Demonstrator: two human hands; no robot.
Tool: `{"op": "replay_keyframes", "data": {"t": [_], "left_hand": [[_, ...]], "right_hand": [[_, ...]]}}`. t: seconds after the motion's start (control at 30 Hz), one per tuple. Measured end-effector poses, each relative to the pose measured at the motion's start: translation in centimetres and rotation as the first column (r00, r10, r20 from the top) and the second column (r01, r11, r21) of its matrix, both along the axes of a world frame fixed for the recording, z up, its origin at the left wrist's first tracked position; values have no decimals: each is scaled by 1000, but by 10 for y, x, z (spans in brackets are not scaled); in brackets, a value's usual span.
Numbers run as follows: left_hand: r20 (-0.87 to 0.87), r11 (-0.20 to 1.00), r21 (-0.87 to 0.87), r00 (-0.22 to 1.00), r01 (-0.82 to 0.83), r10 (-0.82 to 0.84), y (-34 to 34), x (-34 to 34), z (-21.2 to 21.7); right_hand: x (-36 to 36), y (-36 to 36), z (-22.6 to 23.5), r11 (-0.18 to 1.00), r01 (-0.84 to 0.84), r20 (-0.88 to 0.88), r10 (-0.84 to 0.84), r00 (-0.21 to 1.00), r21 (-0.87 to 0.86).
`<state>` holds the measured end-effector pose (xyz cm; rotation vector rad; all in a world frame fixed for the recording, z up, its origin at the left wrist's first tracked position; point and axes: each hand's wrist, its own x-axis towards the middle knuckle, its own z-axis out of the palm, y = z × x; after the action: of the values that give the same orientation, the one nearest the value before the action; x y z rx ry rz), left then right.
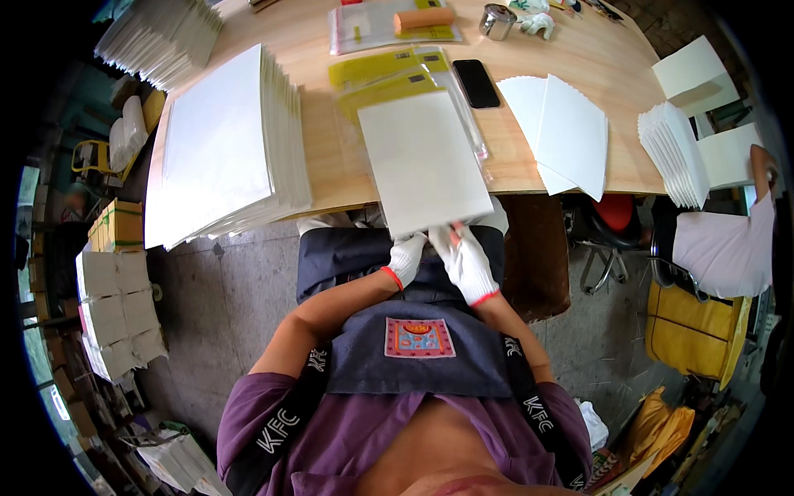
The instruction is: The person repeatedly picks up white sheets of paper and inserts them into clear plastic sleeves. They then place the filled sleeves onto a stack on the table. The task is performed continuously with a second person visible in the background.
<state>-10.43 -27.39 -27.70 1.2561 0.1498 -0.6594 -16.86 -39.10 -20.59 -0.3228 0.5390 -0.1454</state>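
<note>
A white rectangular board (426, 161) lies tilted over the table's near edge, in front of me. Its far part rests on clear plastic bags with yellow printed bands (376, 70). My left hand (405, 259), in a white knit glove with a red cuff, is closed at the board's near left corner; its fingertips are partly hidden. My right hand (468, 264), gloved alike, grips the near edge further right, with bare fingertips showing on it. Whether a clear bag surrounds the board I cannot tell.
A tall stack of white boards (217, 132) stands left on the table (331, 165). Right of the bags lie a black phone (476, 83) and fanned white sheets (558, 132). A metal cup (497, 22) stands at the back. Another person's sleeve (724, 248) shows far right.
</note>
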Motion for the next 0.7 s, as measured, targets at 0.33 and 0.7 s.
{"op": "replay_keyframes", "data": {"t": [0.33,0.7], "left_hand": [[-247,953,-182,927,242,-282,64,31,41],[-27,976,138,986,169,-166,98,70,51]], "right_hand": [[31,8,26,246,-473,-321,475,820,-846],[90,54,23,-777,-125,-490,256,833,-617]]}}
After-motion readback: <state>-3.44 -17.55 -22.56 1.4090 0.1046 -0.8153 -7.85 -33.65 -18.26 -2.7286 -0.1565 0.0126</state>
